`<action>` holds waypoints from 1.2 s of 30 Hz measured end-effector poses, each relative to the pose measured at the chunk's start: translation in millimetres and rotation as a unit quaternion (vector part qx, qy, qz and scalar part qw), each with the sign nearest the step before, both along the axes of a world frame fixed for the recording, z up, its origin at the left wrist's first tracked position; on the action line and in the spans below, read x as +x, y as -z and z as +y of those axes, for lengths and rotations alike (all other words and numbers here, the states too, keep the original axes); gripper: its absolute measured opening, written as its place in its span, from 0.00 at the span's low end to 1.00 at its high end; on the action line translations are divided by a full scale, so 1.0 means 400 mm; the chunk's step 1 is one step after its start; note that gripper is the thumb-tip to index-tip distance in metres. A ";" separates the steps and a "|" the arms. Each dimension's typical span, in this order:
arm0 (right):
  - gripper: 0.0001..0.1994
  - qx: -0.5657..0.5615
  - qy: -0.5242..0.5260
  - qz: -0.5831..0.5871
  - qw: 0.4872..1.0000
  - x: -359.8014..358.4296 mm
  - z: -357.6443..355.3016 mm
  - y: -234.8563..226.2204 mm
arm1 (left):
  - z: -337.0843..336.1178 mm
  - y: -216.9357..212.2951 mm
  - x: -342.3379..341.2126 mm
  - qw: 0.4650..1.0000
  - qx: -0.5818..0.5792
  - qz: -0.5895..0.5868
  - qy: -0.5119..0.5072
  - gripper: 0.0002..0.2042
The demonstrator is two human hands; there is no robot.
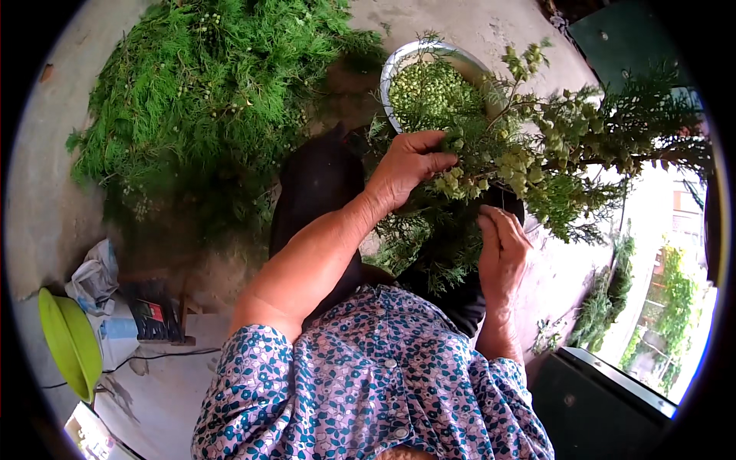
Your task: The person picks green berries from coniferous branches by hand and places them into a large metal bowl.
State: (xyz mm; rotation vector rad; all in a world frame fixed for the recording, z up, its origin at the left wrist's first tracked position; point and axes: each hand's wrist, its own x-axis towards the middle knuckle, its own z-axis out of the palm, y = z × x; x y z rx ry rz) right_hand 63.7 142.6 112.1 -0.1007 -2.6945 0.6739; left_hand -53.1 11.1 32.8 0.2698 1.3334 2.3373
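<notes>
A conifer branch [521,165] with clusters of pale green seed cones stretches in from the right, above my lap. My left hand [406,167] is closed at its leafy left end, thumb and fingers pinched around the sprigs beside some cones. Below the branch, my right hand [504,249] is closed, its fingertips pressed together by the foliage. What those fingertips hold, if anything, is too small to make out. Just beyond my hands stands a round metal basin [389,77], holding many loose green cones [429,88]. Part of its right side is hidden by sprigs.
A big heap of cut green branches [207,84] lies on the floor to the far left. At the lower left are a lime-green plastic basin [67,345], a crumpled bag [96,280] and a black cable [165,355]. A dark green panel [598,406] stands at the lower right.
</notes>
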 end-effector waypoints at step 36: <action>0.11 -0.158 -0.153 0.058 0.974 0.048 -0.044 0.043 | -0.049 -0.073 0.046 0.989 -0.114 0.089 0.029 0.10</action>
